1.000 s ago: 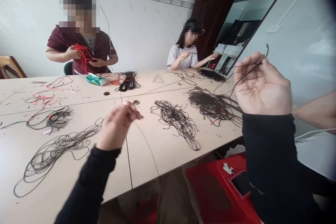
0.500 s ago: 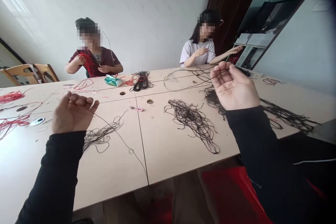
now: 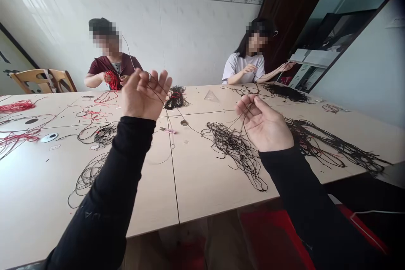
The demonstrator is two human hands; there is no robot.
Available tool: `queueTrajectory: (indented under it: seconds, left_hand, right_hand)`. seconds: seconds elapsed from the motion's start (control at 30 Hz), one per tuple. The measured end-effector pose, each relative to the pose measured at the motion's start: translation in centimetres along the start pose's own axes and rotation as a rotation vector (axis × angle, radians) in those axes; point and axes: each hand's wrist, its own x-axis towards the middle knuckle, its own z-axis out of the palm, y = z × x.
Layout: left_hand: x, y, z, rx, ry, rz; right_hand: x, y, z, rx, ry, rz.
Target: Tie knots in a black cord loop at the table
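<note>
My left hand (image 3: 144,95), palm toward me, pinches a thin dark cord between thumb and index finger, its other fingers loosely raised. The cord (image 3: 190,125) runs across that palm and slants down toward the right. My right hand (image 3: 267,126) is closed at the fingertips on dark cord too, with strands hanging over its palm. Whether both hands hold the same strand I cannot tell. Below and between them lies a tangled bundle of black cords (image 3: 229,141). Small pink thread snips (image 3: 168,130) rest near the table seam.
Two people sit across the table (image 3: 205,194), one with red cord (image 3: 111,80), the other with dark cord. More black cords lie at right (image 3: 341,139), left (image 3: 90,173) and back (image 3: 177,98). A clear triangular object (image 3: 211,96) stands near the back edge.
My left hand has moved right and up toward the middle. My right hand has come left and down, so the hands are closer together, both still on cord.
</note>
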Motion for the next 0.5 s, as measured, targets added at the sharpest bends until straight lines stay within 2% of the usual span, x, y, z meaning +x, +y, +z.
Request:
queueTrajectory:
  seconds: [0.03, 0.1, 0.17, 0.27, 0.37, 0.43, 0.5]
  left_hand:
    - [-0.1, 0.7, -0.1, 0.007, -0.015, 0.022]
    - [-1.1, 1.7, -1.8, 0.118, -0.013, 0.052]
    - [-2.8, 1.7, -5.2, 0.307, 0.085, 0.023]
    - [-6.2, 0.6, -11.6, 0.533, 0.286, -0.129]
    - [-9.3, -0.2, -16.8, 0.724, 0.451, -0.157]
    - [-10.7, 0.0, -18.8, 0.911, 0.513, -0.172]
    - [-11.7, 0.4, -19.8, 1.13, 0.569, -0.159]
  right_hand:
    - [-0.3, 0.2, 0.2, 0.0, -0.013, 0.01]
    - [-0.9, 0.7, 0.1, -0.019, -0.046, 0.033]
    - [-1.4, 1.6, -0.1, -0.044, -0.077, 0.061]
    - [-2.1, 3.7, -0.6, -0.069, -0.113, 0.138]
    - [-2.6, 6.2, -0.8, -0.141, -0.176, 0.307]
    - [-3.0, 7.7, -1.0, -0.229, -0.213, 0.418]
    - [-3.3, 8.8, -1.3, -0.375, -0.265, 0.492]
